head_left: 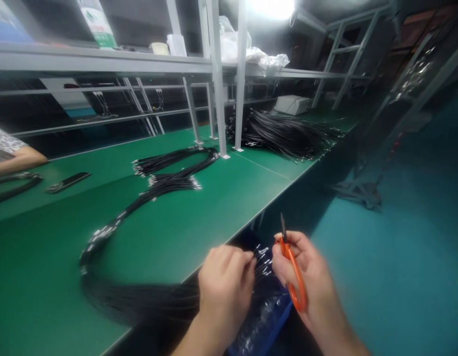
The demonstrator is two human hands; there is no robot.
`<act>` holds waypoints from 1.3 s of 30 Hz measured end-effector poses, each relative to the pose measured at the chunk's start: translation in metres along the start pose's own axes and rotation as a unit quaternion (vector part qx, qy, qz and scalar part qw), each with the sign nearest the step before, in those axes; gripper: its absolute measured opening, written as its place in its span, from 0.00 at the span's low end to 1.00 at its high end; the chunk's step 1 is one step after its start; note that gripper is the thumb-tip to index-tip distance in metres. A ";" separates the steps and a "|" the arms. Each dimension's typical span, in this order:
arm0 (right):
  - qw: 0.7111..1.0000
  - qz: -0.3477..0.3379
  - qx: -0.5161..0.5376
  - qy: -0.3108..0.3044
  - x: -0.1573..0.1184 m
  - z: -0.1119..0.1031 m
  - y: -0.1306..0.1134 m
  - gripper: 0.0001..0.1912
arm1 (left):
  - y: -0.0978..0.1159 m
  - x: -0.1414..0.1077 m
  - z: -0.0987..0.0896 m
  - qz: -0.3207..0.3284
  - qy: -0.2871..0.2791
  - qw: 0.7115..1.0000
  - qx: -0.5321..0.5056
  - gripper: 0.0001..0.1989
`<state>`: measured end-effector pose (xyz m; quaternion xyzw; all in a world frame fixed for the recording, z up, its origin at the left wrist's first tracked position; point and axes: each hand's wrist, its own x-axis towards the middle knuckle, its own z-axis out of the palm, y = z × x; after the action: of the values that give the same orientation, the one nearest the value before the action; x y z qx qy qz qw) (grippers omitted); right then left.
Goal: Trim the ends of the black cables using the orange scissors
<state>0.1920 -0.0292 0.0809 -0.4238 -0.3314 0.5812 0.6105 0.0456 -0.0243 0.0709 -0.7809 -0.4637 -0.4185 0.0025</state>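
Note:
My left hand [227, 284] is closed around the end of a long bundle of black cables [140, 299], just past the table's front edge. Silver-tipped cable ends [264, 259] fan out to the right of its fingers. Orange-handled scissors [296, 277] are gripped in my right hand [310, 272], their dark blades pointing up and away. The cable bundle curves back across the green table [169, 222], with white labels [103, 232] around it at the bend. Whether the scissor blades are parted is too small to tell.
Below my hands is a blue bin [268, 329] with clear plastic. Another cable pile [288, 136] lies behind the white posts [217, 89]. At the left are a person's arm [24, 158] and a dark flat tool [69, 182]. A shelf [140, 62] spans the back.

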 end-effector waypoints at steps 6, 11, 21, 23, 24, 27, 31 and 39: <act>0.990 -0.086 -0.098 0.059 0.002 0.008 0.002 0.19 | 0.005 -0.001 0.005 0.030 0.025 0.997 0.065 0.07; 0.964 -0.157 -0.191 0.100 0.003 0.009 0.008 0.16 | 0.006 -0.003 0.014 0.035 0.034 0.994 0.093 0.08; 0.956 -0.176 -0.208 0.112 0.006 0.011 0.014 0.23 | 0.002 0.000 0.020 0.021 0.050 0.994 0.096 0.11; 0.959 -0.180 -0.177 0.125 0.006 0.013 0.009 0.22 | 0.001 -0.001 0.020 0.020 0.050 0.994 0.094 0.11; 0.959 -0.182 -0.174 0.125 0.007 0.013 0.007 0.21 | 0.001 -0.002 0.021 0.020 0.052 0.994 0.092 0.11; 0.956 -0.182 -0.200 0.113 0.011 0.014 0.005 0.16 | 0.001 -0.003 0.022 0.012 0.052 0.995 0.081 0.10; 0.945 -0.199 -0.226 0.125 0.020 0.008 0.013 0.15 | -0.010 0.008 0.016 -0.025 -0.072 0.996 0.036 0.08; 0.968 -0.154 -0.174 0.095 0.029 0.003 0.029 0.17 | -0.022 0.015 0.006 -0.171 -0.207 0.959 -0.086 0.13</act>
<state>0.1800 -0.0009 0.0536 -0.5210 -0.4292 0.3703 0.6381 0.0366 0.0008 0.0684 -0.7570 -0.5426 -0.2802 -0.2327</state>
